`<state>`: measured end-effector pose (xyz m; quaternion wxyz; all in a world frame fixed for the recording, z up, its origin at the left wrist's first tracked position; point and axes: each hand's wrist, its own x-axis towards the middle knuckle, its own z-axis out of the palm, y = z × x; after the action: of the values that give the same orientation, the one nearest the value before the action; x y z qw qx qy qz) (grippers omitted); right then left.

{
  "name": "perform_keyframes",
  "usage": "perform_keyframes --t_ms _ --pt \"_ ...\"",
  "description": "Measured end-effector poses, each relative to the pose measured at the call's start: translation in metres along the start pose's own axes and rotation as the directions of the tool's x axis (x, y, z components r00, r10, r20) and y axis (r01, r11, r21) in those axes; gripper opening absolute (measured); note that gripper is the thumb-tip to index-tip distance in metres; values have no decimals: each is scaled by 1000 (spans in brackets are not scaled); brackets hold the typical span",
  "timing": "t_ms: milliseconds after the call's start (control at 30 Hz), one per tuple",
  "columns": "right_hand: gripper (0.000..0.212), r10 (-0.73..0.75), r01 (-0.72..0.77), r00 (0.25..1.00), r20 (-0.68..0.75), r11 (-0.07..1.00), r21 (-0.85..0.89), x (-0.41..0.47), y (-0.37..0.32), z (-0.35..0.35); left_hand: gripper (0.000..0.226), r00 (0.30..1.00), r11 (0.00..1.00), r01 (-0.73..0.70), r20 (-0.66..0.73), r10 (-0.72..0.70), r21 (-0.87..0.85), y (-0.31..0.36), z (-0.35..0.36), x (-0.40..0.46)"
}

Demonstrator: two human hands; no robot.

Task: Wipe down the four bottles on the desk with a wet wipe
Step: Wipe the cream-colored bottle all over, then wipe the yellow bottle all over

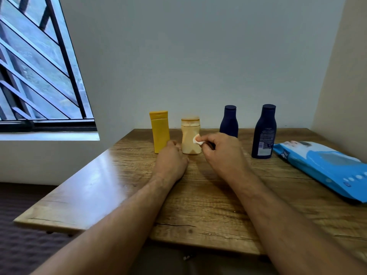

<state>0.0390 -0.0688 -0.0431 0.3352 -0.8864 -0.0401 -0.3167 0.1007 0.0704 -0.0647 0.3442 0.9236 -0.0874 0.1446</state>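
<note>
The right hand [220,153] pinches a small folded white wet wipe [198,139] between thumb and fingertips, the remaining fingers curled under. The wipe sits at the very tip of that pinch, just in front of the right side of a squat cream plastic bottle with a tan cap [190,135]; whether the wipe actually touches the bottle cannot be told. The left hand [172,161] lies just left of the same bottle's base, fingers curled in a loose fist, knuckles near both that bottle and the tall yellow plastic bottle with a flip cap [159,132] beside it; whether its fingers hold either bottle is hidden behind the back of the hand.

All bottles stand upright in a row along the far edge of a wood-grain desk [99,185]. Right of the cream one, partly behind the right hand, is a small dark navy bottle [229,121], then a larger dark navy bottle with a printed back label [264,132]. Near the right edge lies a flat blue pack of wet wipes [325,167]. A barred window [39,66] is in the wall to the left.
</note>
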Motion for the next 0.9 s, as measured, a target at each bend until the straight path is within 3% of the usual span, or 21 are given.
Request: perform_keyframes --t_ms 67,167,300,433,667,900 --pt "25 -11 12 1000 -3 999 35 0 -4 3 52 999 998 25 -47 -28 -61 -4 -2 -5" --pt "24 -53 56 998 -36 994 97 4 -16 7 45 964 969 -7 -258 -59 -248 -10 -8 -10" --pt "25 -130 132 991 -28 988 77 21 -36 13 67 878 945 -85 -472 -78 -315 -18 -18 0" --pt "26 -139 139 990 14 990 24 38 -40 29 91 883 931 -37 -448 -140 -363 -29 -18 25" --pt "26 -146 147 989 -24 987 60 46 -34 55 108 922 894 -4 -347 -170 -448 -40 -7 60" --pt "26 -233 233 970 -68 973 -8 44 -33 51 101 942 865 12 -284 -177 -501 -44 -1 79"
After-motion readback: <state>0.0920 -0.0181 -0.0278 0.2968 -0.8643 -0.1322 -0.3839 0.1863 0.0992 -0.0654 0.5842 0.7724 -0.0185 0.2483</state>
